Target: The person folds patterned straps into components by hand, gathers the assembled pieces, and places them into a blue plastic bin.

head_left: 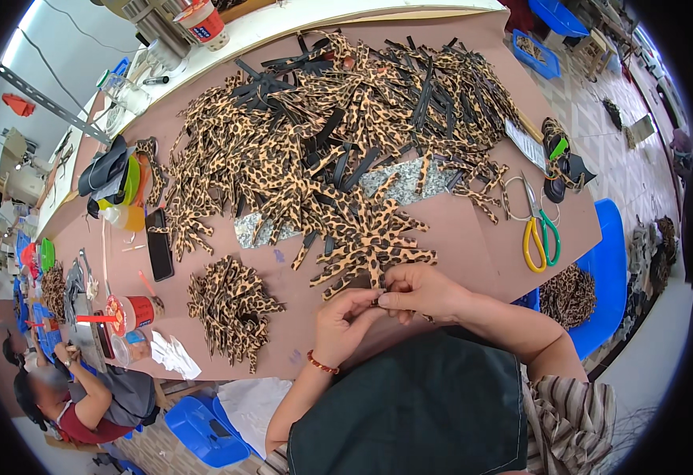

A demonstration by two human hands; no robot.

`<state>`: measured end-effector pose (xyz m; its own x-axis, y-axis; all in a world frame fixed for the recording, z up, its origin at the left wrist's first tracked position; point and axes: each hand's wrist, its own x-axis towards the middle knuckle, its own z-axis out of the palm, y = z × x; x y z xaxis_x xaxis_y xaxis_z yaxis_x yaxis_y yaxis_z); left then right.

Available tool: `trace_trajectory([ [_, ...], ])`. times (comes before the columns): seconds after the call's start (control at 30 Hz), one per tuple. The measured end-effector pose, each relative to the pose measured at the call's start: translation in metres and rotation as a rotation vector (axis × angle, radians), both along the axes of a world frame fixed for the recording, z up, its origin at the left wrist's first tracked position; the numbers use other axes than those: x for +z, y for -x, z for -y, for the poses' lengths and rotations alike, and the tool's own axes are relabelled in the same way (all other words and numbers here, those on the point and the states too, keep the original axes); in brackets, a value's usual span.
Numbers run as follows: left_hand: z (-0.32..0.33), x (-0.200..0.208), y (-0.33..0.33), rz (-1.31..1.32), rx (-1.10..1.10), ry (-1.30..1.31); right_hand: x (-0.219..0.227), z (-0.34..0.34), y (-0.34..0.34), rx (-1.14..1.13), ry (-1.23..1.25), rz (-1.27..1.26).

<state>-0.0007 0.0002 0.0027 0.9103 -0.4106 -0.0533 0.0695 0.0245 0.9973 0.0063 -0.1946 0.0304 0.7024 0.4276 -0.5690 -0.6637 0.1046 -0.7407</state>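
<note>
Both hands meet at the near edge of the table, pinching the end of a leopard-print strap piece (374, 247) whose several strips fan out away from me. My left hand (346, 318) has thumb and fingers closed on its near end. Right beside it, my right hand (419, 293) pinches the same end from the other side. The fingertips cover the exact spot they grip. Beyond lies a big heap of leopard-print strap pieces (243, 158), some turned to their black side. A smaller pile of them (234, 309) sits left of my left hand.
Yellow-and-green-handled scissors (538, 229) lie at the right. A black phone (159, 244), a yellow bottle (125, 217) and a red cup (129, 313) stand or lie at the left. A blue bin (606, 277) holds more strips at the right. Another person (85, 396) works at the far left.
</note>
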Motion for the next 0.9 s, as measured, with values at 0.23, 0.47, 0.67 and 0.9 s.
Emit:
trace_trajectory([
  [0.23,-0.006,0.005,0.003,-0.193,0.071,0.002,-0.002,-0.006,-0.001,0.036,0.105,0.155],
  [0.47,-0.016,0.013,0.004,-0.039,0.271,-0.129,-0.008,0.0,-0.001,-0.011,0.077,0.156],
  [0.67,-0.032,0.022,-0.003,-0.119,0.084,-0.179,-0.004,0.007,0.0,0.02,0.058,0.132],
  [0.9,-0.013,0.022,-0.001,0.005,0.24,-0.248,0.008,0.007,0.01,0.173,0.302,0.28],
])
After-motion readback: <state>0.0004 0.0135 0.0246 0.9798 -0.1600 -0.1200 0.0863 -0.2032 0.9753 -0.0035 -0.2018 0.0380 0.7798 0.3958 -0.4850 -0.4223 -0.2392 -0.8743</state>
